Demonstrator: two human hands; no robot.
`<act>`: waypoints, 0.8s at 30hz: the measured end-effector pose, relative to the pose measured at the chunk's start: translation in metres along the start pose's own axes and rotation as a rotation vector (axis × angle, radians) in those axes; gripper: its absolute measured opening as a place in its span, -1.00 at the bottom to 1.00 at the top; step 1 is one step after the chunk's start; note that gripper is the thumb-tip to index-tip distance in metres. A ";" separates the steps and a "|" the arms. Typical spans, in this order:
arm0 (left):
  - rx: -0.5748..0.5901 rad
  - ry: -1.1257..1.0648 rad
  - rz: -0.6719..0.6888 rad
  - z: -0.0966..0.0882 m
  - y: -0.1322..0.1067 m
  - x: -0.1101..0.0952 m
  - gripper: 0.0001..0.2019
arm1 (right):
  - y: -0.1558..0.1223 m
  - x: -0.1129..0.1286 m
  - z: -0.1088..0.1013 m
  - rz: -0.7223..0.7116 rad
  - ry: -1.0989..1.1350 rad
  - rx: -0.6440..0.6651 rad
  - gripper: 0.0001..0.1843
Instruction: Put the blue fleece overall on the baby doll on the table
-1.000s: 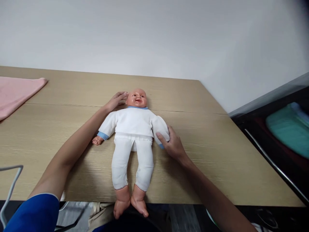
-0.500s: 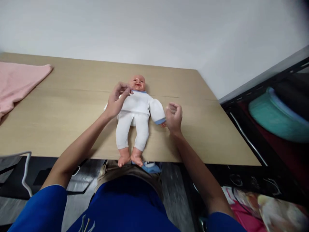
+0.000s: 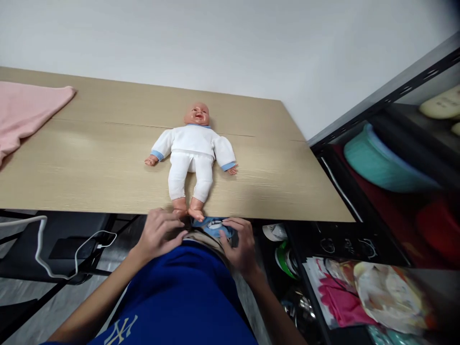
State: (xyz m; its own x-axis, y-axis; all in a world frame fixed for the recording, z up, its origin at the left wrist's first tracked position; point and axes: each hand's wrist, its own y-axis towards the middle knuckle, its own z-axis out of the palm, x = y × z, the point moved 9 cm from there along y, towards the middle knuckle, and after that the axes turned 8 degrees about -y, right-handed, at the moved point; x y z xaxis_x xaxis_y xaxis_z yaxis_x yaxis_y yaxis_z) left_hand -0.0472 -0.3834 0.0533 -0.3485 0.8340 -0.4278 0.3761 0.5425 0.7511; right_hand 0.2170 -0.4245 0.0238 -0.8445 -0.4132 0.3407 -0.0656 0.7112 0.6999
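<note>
A baby doll [image 3: 192,152] in a white top and white trousers lies face up on the wooden table [image 3: 89,163], feet at the front edge, untouched. My left hand [image 3: 158,233] and my right hand [image 3: 240,242] are below the table edge, at my waist. Both have curled fingers around a small blue and white item [image 3: 214,225] lying on my lap. I cannot make out what the item is.
A pink cloth [image 3: 25,112] lies on the table's far left. A dark shelf unit [image 3: 388,158] stands at the right with a teal bundle [image 3: 381,160] on it and colourful packets below. White cables [image 3: 46,244] hang under the table at left.
Both hands have left the doll and dropped to my lap onto the blue item. The view has pulled back, and the doll's arms lie spread on the table.
</note>
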 end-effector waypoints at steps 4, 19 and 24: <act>0.004 0.186 -0.324 -0.016 -0.024 0.043 -0.44 | 0.003 0.013 0.029 0.039 0.010 0.029 -0.70; 0.059 0.181 -0.520 -0.004 -0.008 0.079 -0.69 | 0.036 -0.011 0.051 0.145 -0.047 -0.007 -0.77; 0.085 0.202 -0.523 0.001 0.006 0.084 -0.69 | 0.045 -0.025 0.052 0.202 -0.056 -0.024 -0.80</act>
State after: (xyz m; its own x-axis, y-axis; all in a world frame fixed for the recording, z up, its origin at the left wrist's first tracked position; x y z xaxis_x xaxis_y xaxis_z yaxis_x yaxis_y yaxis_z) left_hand -0.0731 -0.3100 0.0215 -0.6614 0.4202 -0.6213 0.1737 0.8916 0.4181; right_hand 0.2080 -0.3527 0.0141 -0.8673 -0.2313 0.4407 0.1200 0.7622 0.6361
